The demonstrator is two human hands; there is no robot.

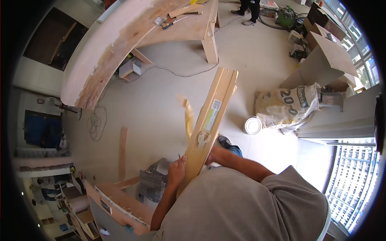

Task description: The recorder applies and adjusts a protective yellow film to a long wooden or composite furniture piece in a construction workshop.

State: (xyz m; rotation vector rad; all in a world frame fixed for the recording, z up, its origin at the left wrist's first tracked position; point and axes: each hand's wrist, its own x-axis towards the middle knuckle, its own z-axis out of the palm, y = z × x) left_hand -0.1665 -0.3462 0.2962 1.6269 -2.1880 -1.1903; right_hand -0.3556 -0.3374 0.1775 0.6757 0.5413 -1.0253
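A long, narrow tan cardboard box (204, 120) slants up and away from my body, with a green-and-white label and a tuft of white string on its upper face. A loose strip of brown packing tape (188, 116) hangs off its left side, its far end blurred. My left hand (176, 172) is closed against the box's left edge. A thin, dark, pointed thing (179, 155) sticks up from it, too small to name. On the opposite side my right hand (211, 155) grips the box's right edge, its fingers partly hidden beneath it.
A curved workbench (173, 34) holding tools stands at the far left. A cable (181, 75) crosses the floor. To the right are a plastic sack (281, 105) and a round tin (252, 125). A wooden board (123, 152) lies left. Another person's legs (250, 10) show at the back.
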